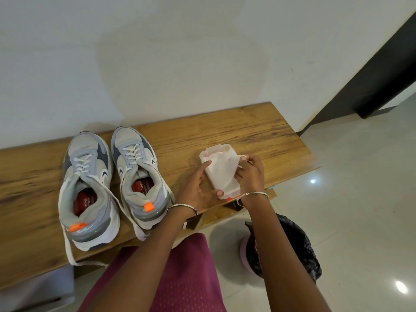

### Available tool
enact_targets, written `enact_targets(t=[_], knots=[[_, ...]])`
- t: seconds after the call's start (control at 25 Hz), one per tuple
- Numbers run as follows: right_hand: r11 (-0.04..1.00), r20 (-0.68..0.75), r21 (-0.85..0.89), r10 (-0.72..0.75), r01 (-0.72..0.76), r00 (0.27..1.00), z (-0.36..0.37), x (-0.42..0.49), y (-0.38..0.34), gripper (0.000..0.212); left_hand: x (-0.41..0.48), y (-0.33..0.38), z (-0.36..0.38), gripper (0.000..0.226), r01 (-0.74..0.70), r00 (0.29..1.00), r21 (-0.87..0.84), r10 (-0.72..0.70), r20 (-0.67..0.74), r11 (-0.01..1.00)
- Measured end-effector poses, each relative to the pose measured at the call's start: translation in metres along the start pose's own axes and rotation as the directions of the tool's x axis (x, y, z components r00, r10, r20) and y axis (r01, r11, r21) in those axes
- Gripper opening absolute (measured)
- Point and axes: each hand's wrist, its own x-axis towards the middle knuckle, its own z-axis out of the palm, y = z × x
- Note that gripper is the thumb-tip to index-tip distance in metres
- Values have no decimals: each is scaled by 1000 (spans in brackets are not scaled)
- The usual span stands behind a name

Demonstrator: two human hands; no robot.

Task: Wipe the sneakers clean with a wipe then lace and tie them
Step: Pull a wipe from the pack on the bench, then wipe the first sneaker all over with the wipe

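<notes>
Head view, itemised.

Bench [225,131]: wooden top, set against a pale wall.

Sneakers: a grey and white pair, side by side on the bench's left part, heels toward me. Left sneaker [86,188] and right sneaker [139,174], each with an orange heel tab and red insole. Laces [67,244] loose, the ends trailing off the near edge.

Wipe box [221,172]: translucent plastic, lid open, on the bench right of the sneakers.

My left hand [198,188]: fingers spread, steadying the box's left side and near end.

My right hand [249,174]: thumb and fingertips pinched on a white wipe [221,165], which drapes over the box.

Bin [286,246]: black-lined, on the tiled floor at right.
</notes>
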Motion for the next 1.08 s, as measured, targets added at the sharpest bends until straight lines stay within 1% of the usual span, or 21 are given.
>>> enact_targets(t=[0.08,0.16,0.28,0.32,0.4,0.48,0.52,0.56,0.68,0.76,0.8,0.84,0.88,0.92,0.96,1.0,1.04,1.08], knots=[[998,-48,61,18,-15,999,-5,-3,-5,7,0,2,0,96,4,1000,7,-5,4,1000],[985,-90,167,62,-46,994,-10,-6,-12,5,0,3,0,96,10,1000,16,-10,1,1000],[942,-110,316,150,-109,983,-17,-6,-21,16,-3,8,0,95,17,1000,19,-17,-11,1000],[914,-102,384,186,-134,977,-19,-6,-24,19,-3,9,-1,95,15,1000,23,-14,-15,1000],[816,-55,543,269,-197,961,-22,-8,-29,22,-2,10,-1,95,18,1000,35,-18,-14,999],[704,51,659,311,-266,949,-25,-12,-36,31,-2,9,-1,95,24,1000,38,-24,-7,999],[669,109,678,320,-306,941,-28,-14,-40,39,-2,9,-1,95,31,1000,38,-31,-4,999],[657,159,669,330,-348,930,-30,-18,-45,44,-3,11,-1,95,41,999,47,-41,-3,998],[681,238,570,397,-459,886,-34,-32,-59,54,-8,20,-1,93,34,999,142,-32,-12,989],[668,252,570,412,-478,876,-34,-40,-65,55,-16,30,-3,84,-3,1000,289,9,-19,957],[659,251,584,409,-474,877,-36,-45,-68,53,-22,37,-5,77,-13,1000,334,21,-19,943],[654,246,595,405,-467,881,-37,-50,-69,48,-31,43,-8,67,-22,999,323,34,-34,946],[661,242,593,398,-460,885,-39,-57,-70,40,-43,50,-13,54,-16,996,263,38,-79,965],[680,239,578,388,-452,890,-41,-64,-69,34,-55,57,-18,39,-19,986,168,47,-163,986],[699,253,558,370,-447,894,-42,-71,-67,30,-69,63,-27,27,-21,957,75,42,-288,997],[717,272,541,346,-440,898,-42,-77,-63,26,-80,66,-38,18,-22,907,7,23,-421,1000],[726,287,527,338,-442,896,-44,-81,-61,19,-84,70,-47,15,-1,851,-70,-36,-525,998],[723,300,515,351,-460,887,-42,-88,-57,16,-89,68,-60,14,23,799,-179,-126,-588,984]])
